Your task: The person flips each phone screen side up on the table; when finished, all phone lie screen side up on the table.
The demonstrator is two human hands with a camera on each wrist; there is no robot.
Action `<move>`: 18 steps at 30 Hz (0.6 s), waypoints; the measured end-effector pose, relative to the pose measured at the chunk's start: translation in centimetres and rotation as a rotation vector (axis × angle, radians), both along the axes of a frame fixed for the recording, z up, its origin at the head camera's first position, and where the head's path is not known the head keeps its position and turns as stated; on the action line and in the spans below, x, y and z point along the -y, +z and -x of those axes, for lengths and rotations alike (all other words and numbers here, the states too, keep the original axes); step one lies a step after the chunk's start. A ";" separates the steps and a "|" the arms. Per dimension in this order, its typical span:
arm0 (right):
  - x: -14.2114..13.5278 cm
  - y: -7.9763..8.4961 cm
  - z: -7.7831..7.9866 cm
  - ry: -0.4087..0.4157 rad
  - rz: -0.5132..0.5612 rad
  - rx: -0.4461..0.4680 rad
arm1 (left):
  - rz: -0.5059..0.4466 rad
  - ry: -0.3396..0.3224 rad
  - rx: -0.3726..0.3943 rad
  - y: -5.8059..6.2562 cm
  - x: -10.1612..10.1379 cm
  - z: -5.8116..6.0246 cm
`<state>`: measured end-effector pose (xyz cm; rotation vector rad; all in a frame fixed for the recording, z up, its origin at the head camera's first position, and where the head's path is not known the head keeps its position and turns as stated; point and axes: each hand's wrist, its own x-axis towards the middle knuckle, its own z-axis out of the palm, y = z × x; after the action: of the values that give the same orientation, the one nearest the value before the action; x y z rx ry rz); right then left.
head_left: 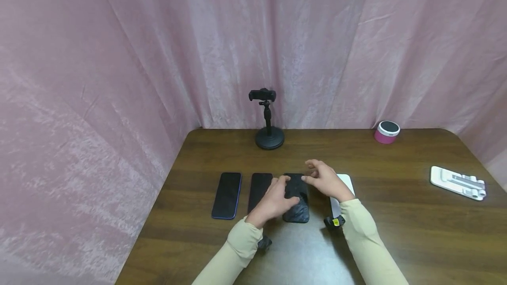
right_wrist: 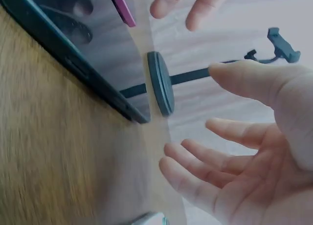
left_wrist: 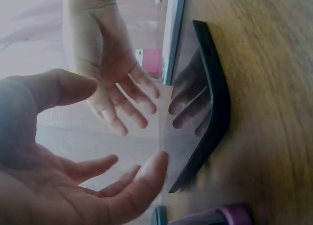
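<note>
Several phones lie in a row on the table. Over the third, a glossy black phone, my left hand and right hand hover from either side, thumbs spread from the fingers, neither holding anything. In the left wrist view the black phone reflects fingers. The right wrist view shows the same phone's dark edge apart from my right hand. My left arm partly covers a second black phone; a white-silver phone lies partly under my right wrist. A blue-edged phone is leftmost.
Behind the phones stands a black phone stand on a round base. A pink and white cylinder sits at the back right. On the right lies a white flat foldable device. Pink curtains hang beyond the table's far edge.
</note>
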<state>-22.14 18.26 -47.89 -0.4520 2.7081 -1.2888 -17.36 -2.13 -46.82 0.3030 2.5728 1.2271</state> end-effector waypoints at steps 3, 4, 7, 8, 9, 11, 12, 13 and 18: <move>-0.4 -0.2 0.0 -0.033 0.015 -0.001 | -0.050 -0.005 -0.012 -0.3 -0.2 0.2; -0.5 -0.2 0.0 -0.037 0.017 0.000 | -0.065 -0.005 -0.018 -0.4 -0.3 0.2; -0.9 -0.4 -0.1 -0.032 0.018 -0.004 | -0.090 -0.009 -0.042 -0.5 -0.7 0.5; -1.1 -0.4 -0.1 -0.027 0.018 -0.009 | -0.093 -0.014 -0.050 -0.6 -0.9 0.5; -1.2 -0.4 -0.1 -0.021 0.018 -0.012 | -0.096 -0.019 -0.054 -0.6 -1.1 0.6; -1.5 -0.4 0.0 -0.007 0.012 -0.023 | -0.094 -0.027 -0.059 -0.6 -1.6 0.8; -1.7 -0.3 0.0 -0.002 0.012 -0.026 | -0.091 -0.029 -0.058 -0.5 -1.9 0.9; -1.9 -0.3 0.0 -0.001 0.007 -0.030 | -0.085 -0.032 -0.056 -0.5 -2.2 1.0; -3.1 0.0 -0.1 -0.020 -0.030 -0.043 | -0.040 -0.067 -0.038 0.1 -3.6 1.3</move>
<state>-22.07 21.37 -47.85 -0.4551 2.7703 -1.2556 -18.64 1.49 -46.73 0.4212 2.5499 1.2620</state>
